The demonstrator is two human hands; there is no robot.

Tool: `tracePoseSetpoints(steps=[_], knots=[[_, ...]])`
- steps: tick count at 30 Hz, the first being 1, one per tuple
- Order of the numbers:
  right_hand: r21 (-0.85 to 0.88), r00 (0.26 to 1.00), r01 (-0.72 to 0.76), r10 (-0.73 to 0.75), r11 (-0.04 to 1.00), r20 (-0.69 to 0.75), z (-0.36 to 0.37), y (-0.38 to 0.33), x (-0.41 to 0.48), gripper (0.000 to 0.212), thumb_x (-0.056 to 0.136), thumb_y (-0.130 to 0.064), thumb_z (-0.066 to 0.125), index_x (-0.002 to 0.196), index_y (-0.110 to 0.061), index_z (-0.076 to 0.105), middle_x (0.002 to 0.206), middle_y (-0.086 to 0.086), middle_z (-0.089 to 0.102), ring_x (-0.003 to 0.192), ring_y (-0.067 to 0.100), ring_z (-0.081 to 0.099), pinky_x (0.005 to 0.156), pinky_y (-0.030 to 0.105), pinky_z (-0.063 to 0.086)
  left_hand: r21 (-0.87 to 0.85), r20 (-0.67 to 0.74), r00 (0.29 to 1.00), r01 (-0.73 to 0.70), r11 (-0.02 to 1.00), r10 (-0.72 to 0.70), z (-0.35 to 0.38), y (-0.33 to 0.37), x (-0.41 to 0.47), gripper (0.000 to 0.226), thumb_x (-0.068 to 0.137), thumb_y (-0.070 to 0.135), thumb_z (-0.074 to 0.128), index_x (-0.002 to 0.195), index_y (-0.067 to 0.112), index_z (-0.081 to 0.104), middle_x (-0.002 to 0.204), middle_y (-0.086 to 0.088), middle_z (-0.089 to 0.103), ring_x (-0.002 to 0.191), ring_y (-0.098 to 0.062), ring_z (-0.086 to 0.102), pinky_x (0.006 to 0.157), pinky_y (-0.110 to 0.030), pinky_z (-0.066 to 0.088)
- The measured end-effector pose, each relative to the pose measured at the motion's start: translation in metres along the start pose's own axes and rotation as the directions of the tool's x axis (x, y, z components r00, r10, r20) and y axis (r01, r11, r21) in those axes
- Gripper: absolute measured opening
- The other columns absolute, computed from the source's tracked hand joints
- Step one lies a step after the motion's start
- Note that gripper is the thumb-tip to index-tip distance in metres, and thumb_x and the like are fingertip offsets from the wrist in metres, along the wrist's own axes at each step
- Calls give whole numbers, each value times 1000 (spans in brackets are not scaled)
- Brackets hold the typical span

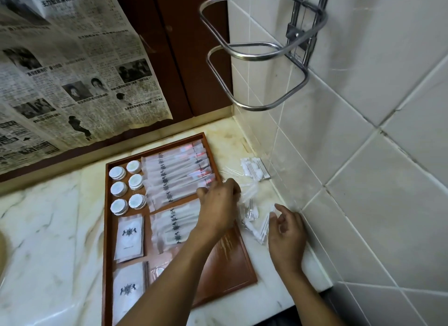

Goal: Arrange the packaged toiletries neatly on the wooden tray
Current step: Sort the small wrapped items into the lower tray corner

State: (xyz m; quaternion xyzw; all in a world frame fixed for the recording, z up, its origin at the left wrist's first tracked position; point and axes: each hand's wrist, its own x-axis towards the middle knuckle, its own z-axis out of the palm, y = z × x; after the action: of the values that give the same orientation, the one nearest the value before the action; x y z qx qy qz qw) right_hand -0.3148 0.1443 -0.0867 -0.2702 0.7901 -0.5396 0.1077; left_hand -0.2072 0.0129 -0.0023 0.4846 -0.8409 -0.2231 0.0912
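Note:
A wooden tray lies on the marble counter. It holds several round white soaps, a row of long toothbrush packets, a second stack of packets and flat white sachets. To the right of the tray lie loose clear cotton-swab packets, with one more packet by the wall. My left hand reaches across the tray's right edge, fingers curled at the swab packets; blur hides the grip. My right hand hovers beside the same packets, fingers loosely curled and holding nothing.
A tiled wall closes off the counter on the right. A chrome wire holder juts out above the corner. A newspaper hangs over the dark wooden cabinet at the back. Bare marble stretches left of the tray.

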Motion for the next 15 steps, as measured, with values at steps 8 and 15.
tracePoseSetpoints(steps=[8, 15], knots=[[180, 890, -251, 154, 951, 428, -5, -39, 5, 4, 90, -26, 74, 93, -23, 73, 86, -1, 73, 78, 20, 68, 72, 33, 54, -69, 18, 998, -66, 995, 67, -11, -17, -46, 6, 98, 31, 60, 95, 35, 63, 93, 20, 67, 101, -4, 45, 78, -37, 18], [426, 830, -538, 369, 727, 418, -8, -62, -17, 3, 92, -7, 69, 93, -5, 71, 80, 12, 75, 52, 15, 43, 51, 27, 38, -625, 58, 886, 392, 676, -460, -11, -23, -81, 39, 85, 61, 67, 83, 22, 72, 73, 6, 71, 71, -12, 67, 68, -32, 49]])
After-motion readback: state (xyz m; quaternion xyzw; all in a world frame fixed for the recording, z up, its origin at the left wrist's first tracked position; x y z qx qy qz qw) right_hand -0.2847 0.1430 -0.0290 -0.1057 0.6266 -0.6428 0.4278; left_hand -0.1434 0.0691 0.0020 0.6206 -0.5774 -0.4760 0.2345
